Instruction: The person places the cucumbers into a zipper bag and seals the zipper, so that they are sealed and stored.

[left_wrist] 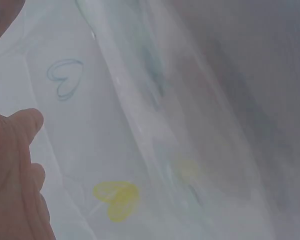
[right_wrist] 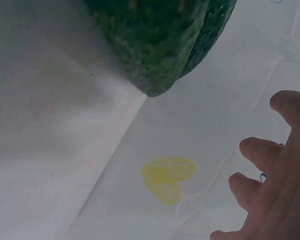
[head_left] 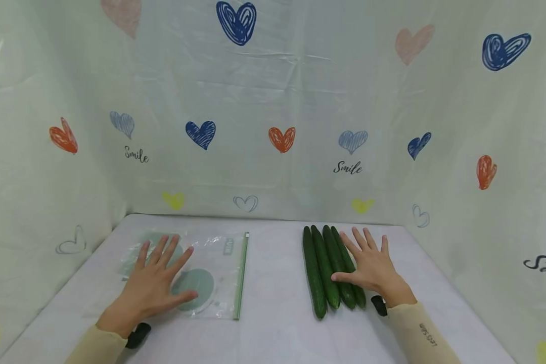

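Spread fingers mark my left hand [head_left: 156, 283], which is over a clear zip bag [head_left: 223, 298] with pale green round prints and a green zip edge. Whether that hand touches the bag I cannot tell. On the right, several long green cucumbers [head_left: 316, 273] lie side by side on the white table. My right hand [head_left: 372, 265], also spread, is above the rightmost cucumbers and partly hides them. In the right wrist view, the ends of cucumbers [right_wrist: 150, 50] show large, apart from the fingers [right_wrist: 260, 152]. Neither hand holds anything.
A white cloth covers the table [head_left: 273, 323]. Behind it and at both sides hangs a pale curtain [head_left: 255, 172] printed with hearts and "Smile". Dark wrist devices show under the left wrist [head_left: 138, 335] and right wrist [head_left: 379, 305].
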### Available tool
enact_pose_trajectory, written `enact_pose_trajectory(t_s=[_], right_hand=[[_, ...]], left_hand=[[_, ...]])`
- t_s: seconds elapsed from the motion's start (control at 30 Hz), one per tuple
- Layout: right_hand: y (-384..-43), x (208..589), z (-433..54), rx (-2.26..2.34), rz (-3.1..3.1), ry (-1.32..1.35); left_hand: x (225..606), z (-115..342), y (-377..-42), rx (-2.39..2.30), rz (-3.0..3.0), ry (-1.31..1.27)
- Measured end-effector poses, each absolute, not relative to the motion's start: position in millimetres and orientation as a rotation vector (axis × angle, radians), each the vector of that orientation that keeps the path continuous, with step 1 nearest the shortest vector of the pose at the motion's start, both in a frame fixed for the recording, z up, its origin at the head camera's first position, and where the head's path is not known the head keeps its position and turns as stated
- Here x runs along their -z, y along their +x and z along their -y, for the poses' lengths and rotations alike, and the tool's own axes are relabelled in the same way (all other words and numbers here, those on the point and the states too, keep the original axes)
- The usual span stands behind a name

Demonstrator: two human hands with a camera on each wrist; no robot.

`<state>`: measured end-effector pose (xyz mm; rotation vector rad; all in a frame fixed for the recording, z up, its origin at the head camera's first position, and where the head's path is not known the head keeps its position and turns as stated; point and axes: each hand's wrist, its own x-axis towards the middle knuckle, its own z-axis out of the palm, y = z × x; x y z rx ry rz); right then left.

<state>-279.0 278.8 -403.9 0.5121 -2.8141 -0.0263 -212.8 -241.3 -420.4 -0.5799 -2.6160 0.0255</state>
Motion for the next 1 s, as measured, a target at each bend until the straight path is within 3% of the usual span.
enact_pose_trajectory(t_s=[0.63, 1.0], right_hand=[[-267.9, 397.7, -194.4, -0.143, 2.911, 0.815], [-258.2, 389.7, -183.9, -0.187, 3.043, 0.817]], left_hand=[[415.6, 185.1, -221.0, 0.151, 2.775, -0.675], [410.4, 165.5, -228.0, 0.203, 2.859, -0.743]])
